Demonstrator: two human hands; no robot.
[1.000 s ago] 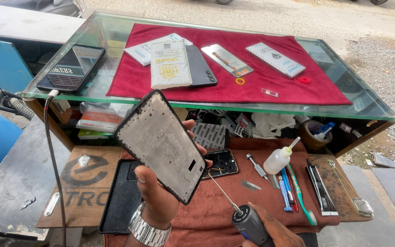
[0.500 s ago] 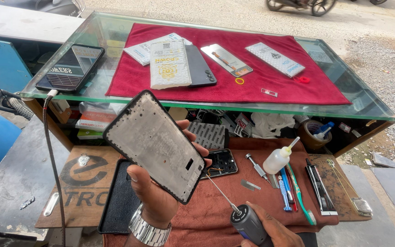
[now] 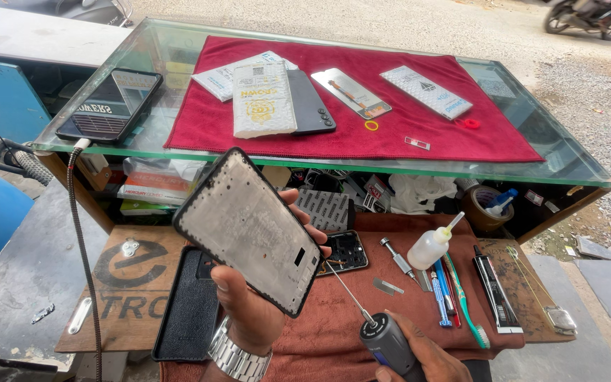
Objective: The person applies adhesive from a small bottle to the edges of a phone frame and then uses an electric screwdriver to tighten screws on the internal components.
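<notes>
My left hand (image 3: 252, 305) holds a grey phone frame (image 3: 247, 228) with a black rim, tilted up in front of me, its inner side facing the camera. A metal watch sits on that wrist. My right hand (image 3: 426, 357) grips a dark electric screwdriver (image 3: 389, 344) at the bottom edge; its thin bit points up and left toward the frame's lower corner. Behind the frame an opened phone body (image 3: 344, 252) lies on the brown cloth (image 3: 334, 318). A black phone case (image 3: 189, 305) lies left of my wrist.
A white squeeze bottle (image 3: 431, 245), toothbrush (image 3: 464, 301), pens and a black tube (image 3: 493, 290) lie right. A glass shelf (image 3: 560, 166) above carries a red cloth (image 3: 419, 99) with phones and packets, plus a dark phone (image 3: 111, 105) at left. A cable (image 3: 83, 247) hangs down left.
My left hand has tilted and lowered the phone frame slightly, turning it more flat to the camera. The screwdriver hand has barely moved. A motorbike passes at the top right.
</notes>
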